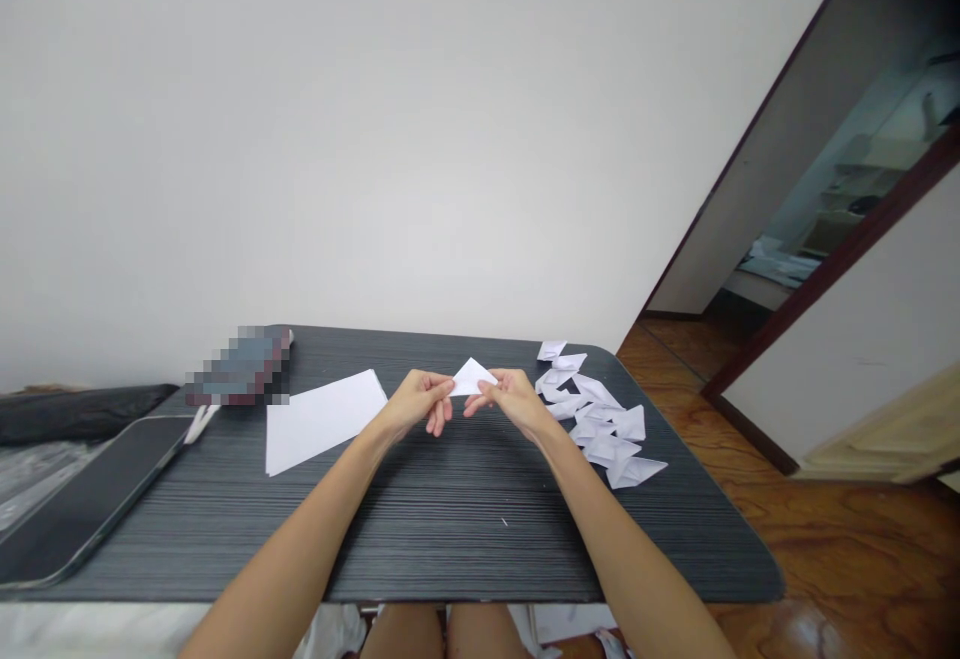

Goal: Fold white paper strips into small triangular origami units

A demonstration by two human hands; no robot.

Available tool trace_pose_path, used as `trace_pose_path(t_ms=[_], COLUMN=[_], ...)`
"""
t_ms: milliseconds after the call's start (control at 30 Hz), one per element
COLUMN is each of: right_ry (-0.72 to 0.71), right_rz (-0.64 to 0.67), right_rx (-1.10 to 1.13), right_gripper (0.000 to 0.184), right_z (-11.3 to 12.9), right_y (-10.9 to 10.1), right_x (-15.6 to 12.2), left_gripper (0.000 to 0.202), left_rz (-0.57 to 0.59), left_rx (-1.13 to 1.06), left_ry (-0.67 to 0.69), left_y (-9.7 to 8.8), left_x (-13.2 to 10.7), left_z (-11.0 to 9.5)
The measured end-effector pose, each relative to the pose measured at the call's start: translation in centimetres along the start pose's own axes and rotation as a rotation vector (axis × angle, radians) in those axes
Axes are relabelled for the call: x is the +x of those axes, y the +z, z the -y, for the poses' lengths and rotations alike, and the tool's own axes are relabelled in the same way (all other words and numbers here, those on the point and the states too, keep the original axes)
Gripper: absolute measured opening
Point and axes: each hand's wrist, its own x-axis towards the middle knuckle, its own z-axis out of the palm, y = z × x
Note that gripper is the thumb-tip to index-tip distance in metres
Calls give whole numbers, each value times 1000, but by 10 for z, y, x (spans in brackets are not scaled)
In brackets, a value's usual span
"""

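Observation:
A small white folded paper triangle [472, 377] is held up above the dark table [420, 529], pinched from both sides. My left hand [420, 401] grips its left corner with thumb and fingers closed. My right hand [508, 397] pinches its right corner the same way. To the right of my right hand lies a pile of several folded white paper pieces [596, 419]. A flat sheet of white paper [319, 421] lies on the table just left of my left hand.
A dark phone or tablet [90, 499] lies at the table's left edge, with a blurred object [238, 367] behind it. A plain wall stands behind the table. To the right are a wooden floor [847, 539] and an open doorway [840, 199].

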Motion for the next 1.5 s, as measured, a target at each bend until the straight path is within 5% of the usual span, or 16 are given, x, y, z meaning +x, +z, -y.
trace_pose_path(t_ms=[100,200,433,567,767,1067,1267,1500], right_ry=[-35,-135,-447,-356,-268,-219,-110,-152], right_rz=[-154,-245,-90,-35,-252,-315,-176,-77], right_rx=[-65,-164,-381,-225,54,-19,217,367], right_gripper=[31,32,30,28,13,17,25,27], right_z=[-6,-12,-4,-3,-12,-15,-14,-12], right_y=[1,7,20,23,30,34,34,27], right_x=[3,4,-6,-6,2,1,0,1], left_gripper=[33,36,31,31,25,27,27,19], left_rz=[-196,-268,-311,-327,-243,-241,-355,-429], left_rx=[-28,-140,-299,-353,-354,-43,228,327], left_ry=[-21,2,108,126,173,303,422,485], left_y=[-2,-1,-7,-4,10,14,13,16], left_x=[2,6,11,10,7,10,8,6], left_z=[2,5,11,10,9,16,15,13])
